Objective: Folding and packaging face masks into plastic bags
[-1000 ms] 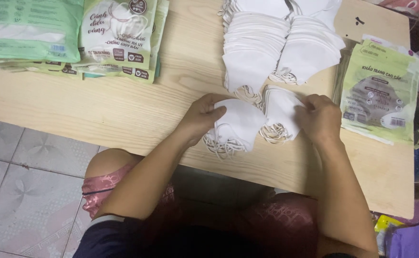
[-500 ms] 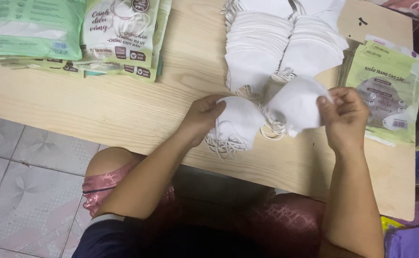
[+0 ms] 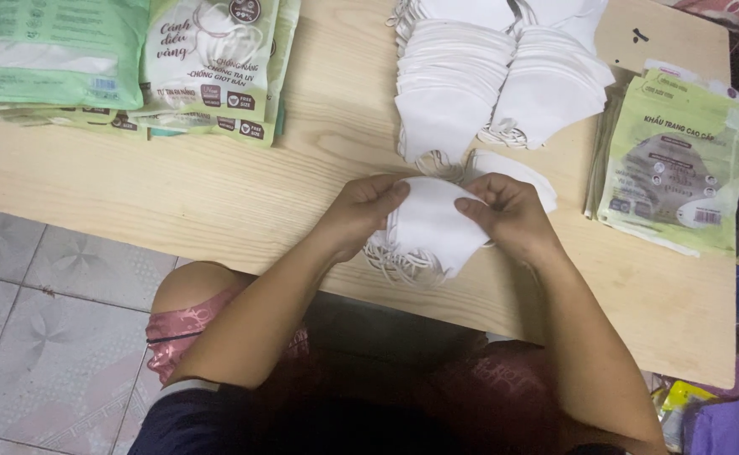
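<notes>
the left hand (image 3: pixel 361 215) and right hand (image 3: pixel 508 215) cover both side edges of the small stack of white masks (image 3: pixel 430 223), so how many lie in it cannot be told, and the single mask behind (image 3: pixel 517 168) is partly hidden by the right hand. the top edge cuts off the far mask piles (image 3: pixel 504 76) and the green packets (image 3: pixel 125 59). the stack of pale green pouches (image 3: pixel 677 160) hides its lower sheets.

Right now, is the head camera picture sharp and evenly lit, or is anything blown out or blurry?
Head view: mostly sharp, softly lit; the stacked white masks look near blown-out, with little fold detail; the small stack held between left hand and right hand is slightly soft; the lower edge falls into dark shadow.
</notes>
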